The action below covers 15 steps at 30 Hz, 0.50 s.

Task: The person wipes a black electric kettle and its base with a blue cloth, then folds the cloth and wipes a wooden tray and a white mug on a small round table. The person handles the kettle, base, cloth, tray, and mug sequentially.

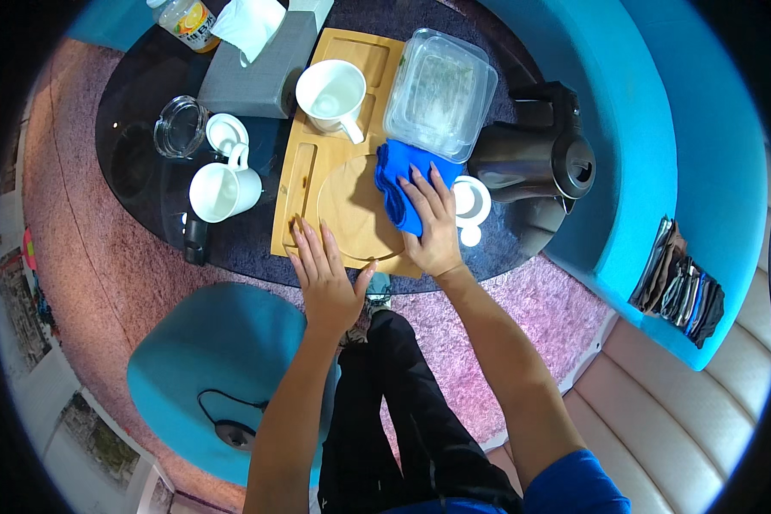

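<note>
A wooden tray (353,205) with recessed compartments lies on the dark table. My right hand (434,228) presses on a folded blue cloth (401,177) at the tray's right side, its fingers spread over the cloth. My left hand (327,276) rests with spread fingers at the tray's near left corner and holds nothing. On the tray's upper part stands a white mug (331,93). A clear plastic container (440,96) touches the cloth's far edge. Small dark marks show in the narrow left groove (301,183).
A dark electric kettle (527,160) and a white lid (471,199) are at the right. To the left are a second white mug (223,193), another lid (227,133), a glass ashtray (181,127), a grey tissue box (260,70) and a bottle (186,24). A teal stool (212,347) stands nearby.
</note>
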{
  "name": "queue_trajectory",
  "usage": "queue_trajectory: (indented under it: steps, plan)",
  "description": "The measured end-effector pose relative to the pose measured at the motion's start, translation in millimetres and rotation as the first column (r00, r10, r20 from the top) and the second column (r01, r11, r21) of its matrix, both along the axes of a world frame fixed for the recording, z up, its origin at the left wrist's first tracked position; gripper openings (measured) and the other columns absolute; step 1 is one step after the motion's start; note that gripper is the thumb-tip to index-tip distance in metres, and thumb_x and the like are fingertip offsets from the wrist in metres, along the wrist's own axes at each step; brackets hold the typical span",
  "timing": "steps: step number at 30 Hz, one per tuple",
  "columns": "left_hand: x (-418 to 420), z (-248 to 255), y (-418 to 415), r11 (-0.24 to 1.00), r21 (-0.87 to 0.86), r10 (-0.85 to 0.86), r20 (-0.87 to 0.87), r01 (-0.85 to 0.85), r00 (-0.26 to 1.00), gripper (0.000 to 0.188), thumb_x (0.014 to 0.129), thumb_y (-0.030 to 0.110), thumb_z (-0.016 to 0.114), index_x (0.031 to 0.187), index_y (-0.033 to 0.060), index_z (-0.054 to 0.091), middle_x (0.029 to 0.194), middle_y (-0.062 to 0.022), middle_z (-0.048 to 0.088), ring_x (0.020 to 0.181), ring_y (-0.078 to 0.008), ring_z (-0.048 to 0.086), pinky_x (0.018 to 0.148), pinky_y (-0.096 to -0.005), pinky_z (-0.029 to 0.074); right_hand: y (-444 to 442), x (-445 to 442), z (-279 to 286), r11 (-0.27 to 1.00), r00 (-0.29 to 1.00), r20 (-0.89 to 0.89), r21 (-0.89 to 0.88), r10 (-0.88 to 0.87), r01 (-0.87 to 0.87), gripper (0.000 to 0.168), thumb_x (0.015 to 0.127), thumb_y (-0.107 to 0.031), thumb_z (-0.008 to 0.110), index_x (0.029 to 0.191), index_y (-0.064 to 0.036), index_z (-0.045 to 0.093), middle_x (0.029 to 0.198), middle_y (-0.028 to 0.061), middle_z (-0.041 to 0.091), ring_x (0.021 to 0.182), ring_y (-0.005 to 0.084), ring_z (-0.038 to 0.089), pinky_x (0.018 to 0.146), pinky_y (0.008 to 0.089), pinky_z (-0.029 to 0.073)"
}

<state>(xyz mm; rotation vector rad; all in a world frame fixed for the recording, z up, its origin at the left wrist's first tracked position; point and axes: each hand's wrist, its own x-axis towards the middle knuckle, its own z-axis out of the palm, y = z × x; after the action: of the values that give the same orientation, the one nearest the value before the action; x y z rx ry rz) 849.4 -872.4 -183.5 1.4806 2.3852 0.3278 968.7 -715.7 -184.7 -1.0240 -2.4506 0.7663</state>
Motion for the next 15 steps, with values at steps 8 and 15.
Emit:
queue_trajectory:
  steps: [8,15]
  plan:
    - [0.3,-6.3,-2.6,0.999,0.031,-0.017,-0.028,0.018,0.999,0.088,0.087,0.05,0.051,0.14,-0.0097,0.015,0.146,-0.0323,0.008,0.137,-0.0472,0.006,0.107,-0.058,0.008,4.3,7.5,-3.8,0.996,0.996,-0.008,0.019,0.091,-0.091,0.063,0.067,-0.013,0.055,0.13,-0.013,0.049,0.14,0.0123,0.039,0.135,0.0365,0.026,0.107,0.0586,0.015]
    - [0.3,-7.1,-3.5,1.0,0.005,-0.014,-0.008,0.014,1.0,0.088,0.087,0.049,0.052,0.141,-0.01,0.013,0.146,-0.0328,0.006,0.137,-0.0474,0.003,0.108,-0.0576,0.006,-29.2,25.0,0.4,0.976,0.975,0.048,-0.023,0.219,-0.218,0.064,0.068,-0.014,0.057,0.131,-0.011,0.048,0.141,0.0145,0.037,0.135,0.0371,0.026,0.105,0.0639,0.012]
